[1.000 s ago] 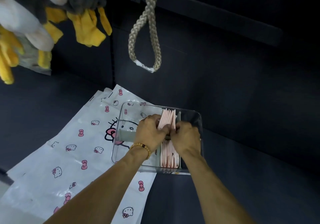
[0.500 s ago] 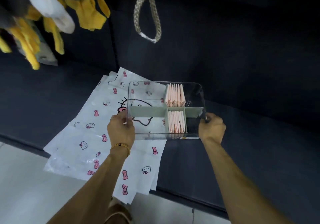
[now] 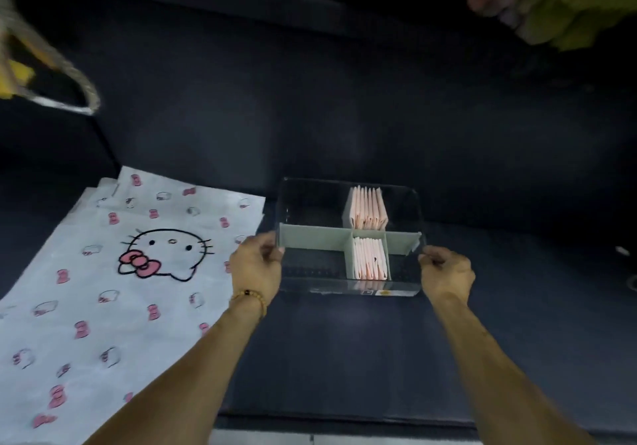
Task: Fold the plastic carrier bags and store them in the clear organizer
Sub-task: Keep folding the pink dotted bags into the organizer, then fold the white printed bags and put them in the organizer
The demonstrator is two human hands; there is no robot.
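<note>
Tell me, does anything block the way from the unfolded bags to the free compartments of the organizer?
Nothing visible does. The flat carrier bags lie left of the clear organizer, whose top is open. The left hand and right hand hold its sides only.

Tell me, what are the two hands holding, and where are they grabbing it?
Both hands hold the clear organizer. The left hand grips its left side wall, and the right hand grips its right side wall, near the green divider.
</note>
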